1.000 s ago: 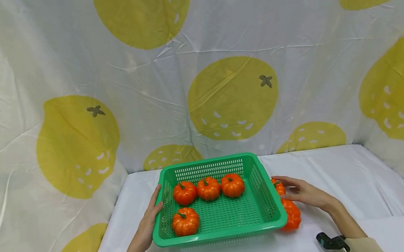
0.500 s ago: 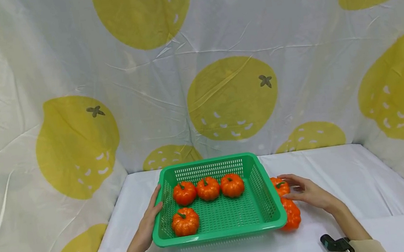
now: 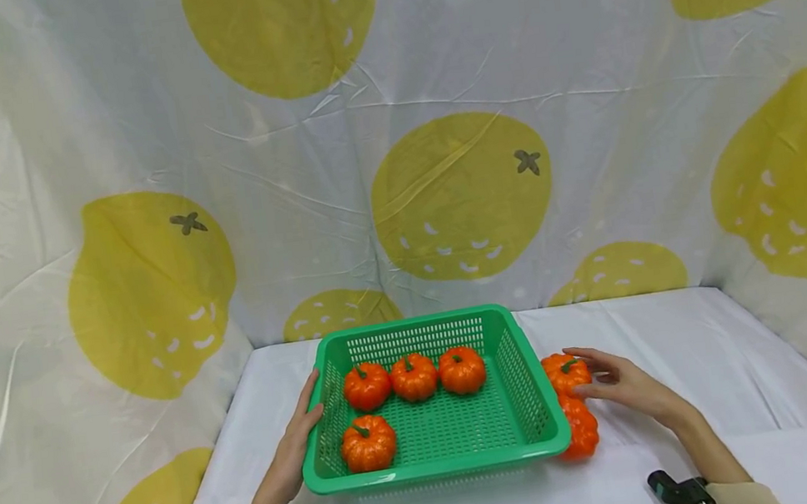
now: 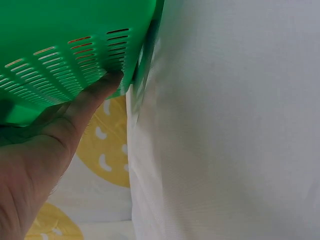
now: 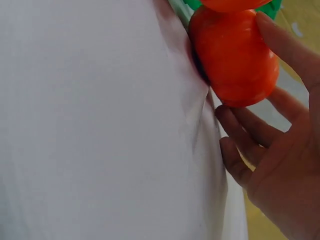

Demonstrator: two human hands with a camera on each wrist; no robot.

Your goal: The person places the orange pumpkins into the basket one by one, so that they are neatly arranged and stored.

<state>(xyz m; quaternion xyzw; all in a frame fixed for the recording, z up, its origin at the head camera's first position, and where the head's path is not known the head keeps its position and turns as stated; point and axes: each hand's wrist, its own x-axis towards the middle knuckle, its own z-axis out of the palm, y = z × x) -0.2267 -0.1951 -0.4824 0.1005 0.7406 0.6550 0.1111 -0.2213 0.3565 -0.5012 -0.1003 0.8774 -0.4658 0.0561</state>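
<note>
A green plastic basket (image 3: 438,470) stands on the white cloth with several small orange pumpkins inside, three of them in a row (image 3: 414,378) and one near the front left (image 3: 368,444). My left hand (image 3: 293,448) lies against the basket's left side, its thumb (image 4: 95,97) stretched along the slotted outer wall. Right of the basket, my right hand (image 3: 634,388) holds a pumpkin (image 3: 565,374) between thumb and fingers; the right wrist view shows this pumpkin (image 5: 235,60) close up. Another pumpkin (image 3: 580,430) sits just in front of it, partly hidden by the basket rim.
White cloth (image 3: 686,335) covers the table and stretches to the right of the basket. Behind and at both sides hang white curtains (image 3: 308,213) printed with large yellow lemons.
My right hand has moved slightly right, and the pumpkin it holds has come out from behind the basket rim with it. My left hand and the basket stay put.
</note>
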